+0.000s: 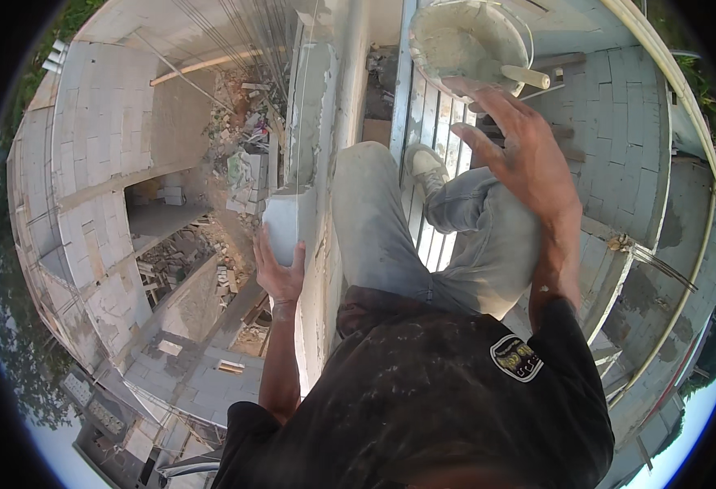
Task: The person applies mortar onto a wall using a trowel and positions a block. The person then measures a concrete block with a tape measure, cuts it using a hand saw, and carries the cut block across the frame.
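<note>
A pale, light-grey building block (287, 224) stands on the top of a narrow wall, at the end of a strip of wet grey mortar (311, 122). My left hand (280, 273) grips the near end of this block, thumb on one side and fingers on the other. Off to the right, my right hand (525, 155) is raised with fingers and thumb apart, holding nothing. Just beyond it is a bucket (417, 50) of grey mortar. A trowel with a light handle (526, 77) rests in the bucket, its blade end hidden.
A taut line (295, 90) runs along the wall top. My legs straddle a slatted metal platform (425, 118) beside the wall. Left of the wall is a deep drop to rubble (248, 175). Block walls (619, 122) and a curved pale pole (688, 90) are at right.
</note>
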`<state>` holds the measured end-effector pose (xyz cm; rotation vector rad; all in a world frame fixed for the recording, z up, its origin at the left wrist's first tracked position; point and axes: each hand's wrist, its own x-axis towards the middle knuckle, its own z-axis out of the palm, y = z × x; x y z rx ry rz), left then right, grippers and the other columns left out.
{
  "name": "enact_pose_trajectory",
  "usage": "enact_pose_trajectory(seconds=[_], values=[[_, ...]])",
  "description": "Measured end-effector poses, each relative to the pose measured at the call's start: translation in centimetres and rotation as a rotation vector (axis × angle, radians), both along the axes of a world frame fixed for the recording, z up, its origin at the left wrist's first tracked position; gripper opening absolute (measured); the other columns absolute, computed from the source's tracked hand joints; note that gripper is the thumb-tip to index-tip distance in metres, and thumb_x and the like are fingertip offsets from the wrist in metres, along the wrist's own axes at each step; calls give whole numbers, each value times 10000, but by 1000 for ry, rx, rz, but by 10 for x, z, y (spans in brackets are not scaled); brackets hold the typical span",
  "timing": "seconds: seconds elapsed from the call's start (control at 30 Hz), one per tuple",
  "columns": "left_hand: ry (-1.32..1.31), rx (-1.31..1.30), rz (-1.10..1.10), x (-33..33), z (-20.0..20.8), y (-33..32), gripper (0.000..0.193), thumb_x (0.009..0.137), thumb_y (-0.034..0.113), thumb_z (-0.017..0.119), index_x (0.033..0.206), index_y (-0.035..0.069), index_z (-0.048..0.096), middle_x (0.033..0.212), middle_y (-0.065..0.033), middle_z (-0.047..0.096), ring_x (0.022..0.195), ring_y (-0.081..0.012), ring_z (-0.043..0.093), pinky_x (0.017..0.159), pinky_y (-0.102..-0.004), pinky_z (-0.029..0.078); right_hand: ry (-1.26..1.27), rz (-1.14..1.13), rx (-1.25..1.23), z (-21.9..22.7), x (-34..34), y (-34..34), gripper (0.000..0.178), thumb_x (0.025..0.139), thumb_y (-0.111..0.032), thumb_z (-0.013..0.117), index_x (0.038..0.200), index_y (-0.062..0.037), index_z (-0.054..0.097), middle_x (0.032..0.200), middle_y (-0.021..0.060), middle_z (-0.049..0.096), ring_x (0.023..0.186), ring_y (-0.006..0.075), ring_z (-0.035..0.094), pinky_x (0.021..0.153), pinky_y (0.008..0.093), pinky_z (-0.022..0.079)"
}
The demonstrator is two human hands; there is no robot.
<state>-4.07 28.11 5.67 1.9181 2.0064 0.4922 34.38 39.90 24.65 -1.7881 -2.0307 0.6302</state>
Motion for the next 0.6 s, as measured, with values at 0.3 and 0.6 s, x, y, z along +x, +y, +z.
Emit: enact_pose_trajectory(seconds=[0.3,0.6], values=[[13,-10,36,2,-7,1,834,805,377,732,1476,84,333,1393,-204,475,1236,-413,511,944,-501,485,-81,248,-338,-12,-17,-14,465,912,-222,614,1350,-110,506,1119,134,645,1044,328,625,907,453,485],[168,-175,90,-4,-17,-4,971,803,487,709,1517,38,226,1492,-241,371,1341,-443,398,1064,-511,390,-153,217,-320,-23,-2,-20,460,890,-223,632,1319,-97,523,1078,122,666,994,321,648,850,458,508]])
